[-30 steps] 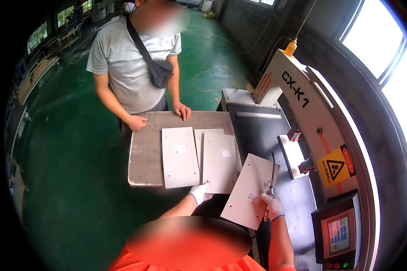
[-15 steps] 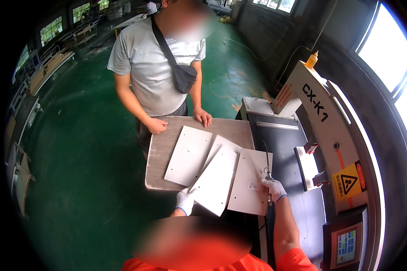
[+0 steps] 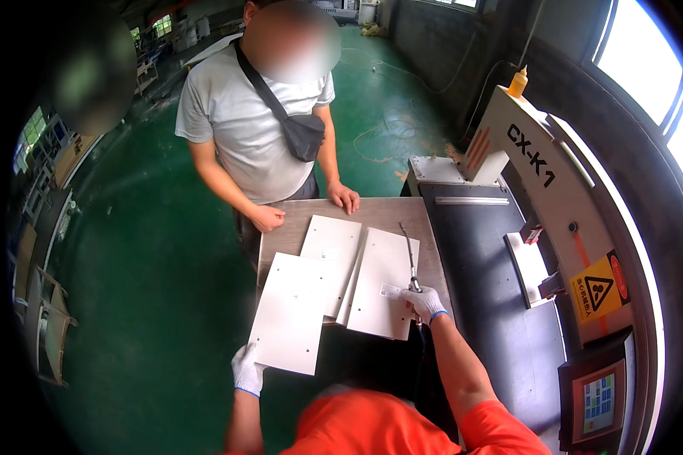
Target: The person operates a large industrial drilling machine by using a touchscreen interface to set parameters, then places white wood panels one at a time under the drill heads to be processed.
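My gloved left hand [image 3: 247,370] grips the lower left corner of a white panel [image 3: 290,315] with small holes near its corners. This panel partly covers a second white panel [image 3: 332,241] lying on the brown tabletop [image 3: 296,206]. In my gloved right hand [image 3: 425,302] is an air blow gun [image 3: 412,265] with a long thin nozzle pointing away from me. It is over the right side of another white panel [image 3: 379,262] bearing a small label. Under that panel's left edge, the edge of a further panel [image 3: 348,292] shows.
Across the table a person [image 3: 258,129] in a grey shirt rests both hands at its far edge. On the right stands a white machine [image 3: 577,205] with a black bed [image 3: 478,258], a warning sign [image 3: 601,288] and a screen [image 3: 598,402]. A yellow bottle [image 3: 517,82] stands on top.
My left hand has drawn its panel left and toward me, off the others. My right hand with the blow gun has moved left, over the right panel. Both panels behind lie closer together.
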`<state>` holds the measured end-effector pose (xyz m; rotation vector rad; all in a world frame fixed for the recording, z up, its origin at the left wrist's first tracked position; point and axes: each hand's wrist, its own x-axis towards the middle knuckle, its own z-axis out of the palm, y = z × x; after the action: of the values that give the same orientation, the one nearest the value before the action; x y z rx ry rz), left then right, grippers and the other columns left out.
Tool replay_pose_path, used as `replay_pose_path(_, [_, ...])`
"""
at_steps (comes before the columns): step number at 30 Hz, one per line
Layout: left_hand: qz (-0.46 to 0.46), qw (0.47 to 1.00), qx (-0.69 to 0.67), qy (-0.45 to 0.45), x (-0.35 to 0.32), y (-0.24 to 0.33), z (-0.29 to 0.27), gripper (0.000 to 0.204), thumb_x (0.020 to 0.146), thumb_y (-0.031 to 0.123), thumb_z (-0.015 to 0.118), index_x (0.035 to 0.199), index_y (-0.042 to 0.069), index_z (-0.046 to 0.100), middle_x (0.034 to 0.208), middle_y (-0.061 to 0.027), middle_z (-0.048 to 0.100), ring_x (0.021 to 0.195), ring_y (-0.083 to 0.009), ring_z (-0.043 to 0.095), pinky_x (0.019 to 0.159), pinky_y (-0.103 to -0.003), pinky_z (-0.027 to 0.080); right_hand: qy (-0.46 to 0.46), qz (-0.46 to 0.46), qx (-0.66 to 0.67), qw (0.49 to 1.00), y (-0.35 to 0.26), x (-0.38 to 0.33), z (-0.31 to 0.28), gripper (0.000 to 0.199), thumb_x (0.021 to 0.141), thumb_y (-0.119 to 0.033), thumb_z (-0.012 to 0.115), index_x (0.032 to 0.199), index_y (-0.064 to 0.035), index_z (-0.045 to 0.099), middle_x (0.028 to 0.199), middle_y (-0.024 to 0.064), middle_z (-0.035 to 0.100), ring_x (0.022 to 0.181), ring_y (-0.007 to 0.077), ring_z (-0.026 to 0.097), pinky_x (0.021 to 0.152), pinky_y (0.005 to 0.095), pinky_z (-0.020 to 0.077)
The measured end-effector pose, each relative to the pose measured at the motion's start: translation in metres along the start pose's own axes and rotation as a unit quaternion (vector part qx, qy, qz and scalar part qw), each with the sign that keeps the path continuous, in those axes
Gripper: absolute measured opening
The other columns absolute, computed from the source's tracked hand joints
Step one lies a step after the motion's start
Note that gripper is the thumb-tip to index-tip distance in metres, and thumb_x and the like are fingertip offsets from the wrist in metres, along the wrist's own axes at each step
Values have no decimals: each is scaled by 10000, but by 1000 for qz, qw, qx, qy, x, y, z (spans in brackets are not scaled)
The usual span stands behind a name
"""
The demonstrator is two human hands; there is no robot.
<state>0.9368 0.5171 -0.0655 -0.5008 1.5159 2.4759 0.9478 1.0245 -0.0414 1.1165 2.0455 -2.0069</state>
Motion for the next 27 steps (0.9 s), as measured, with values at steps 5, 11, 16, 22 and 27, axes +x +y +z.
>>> replay_pose_path(5, [13,999,-12,33,-20,-12,-24,277,1032,150,639,1237,-34,669,1201,-170,736,1055,-313,747,902,-475,624,-47,139,85,986,43,-54,24,309,986,-327,746,960,-23,701,809,71,662,698,204,641,647,361,544])
replay_pose_path(11, [-3,999,-31,17,-24,-8,9,274,1042,143,626,1227,-54,667,1175,-163,736,1056,-292,743,906,-444,621,-138,118,302,936,96,-46,40,302,1037,-347,674,1014,-47,707,907,91,698,799,259,659,699,402,555])
replay_pose_path(16, [-18,997,16,-71,-11,-1,41,251,1039,100,601,1228,-47,676,1158,-147,739,1032,-254,740,877,-410,614,-37,58,267,961,70,-48,-19,340,1010,-372,719,1039,-33,703,875,88,665,747,212,668,670,363,562])
replay_pose_path(22, [-111,949,125,-267,-27,-36,128,192,1018,69,603,1163,-22,690,966,-64,726,824,-165,705,731,-328,576,82,77,55,992,85,-181,-87,350,1009,-386,718,902,-54,694,754,27,674,687,137,642,609,299,527])
replay_pose_path(27, [-205,847,185,-455,-84,-112,213,305,979,75,625,1247,-58,680,1067,-100,747,863,-159,716,745,-312,586,229,190,110,948,211,-351,-135,341,970,-374,722,845,-83,596,668,38,597,557,142,552,526,302,414])
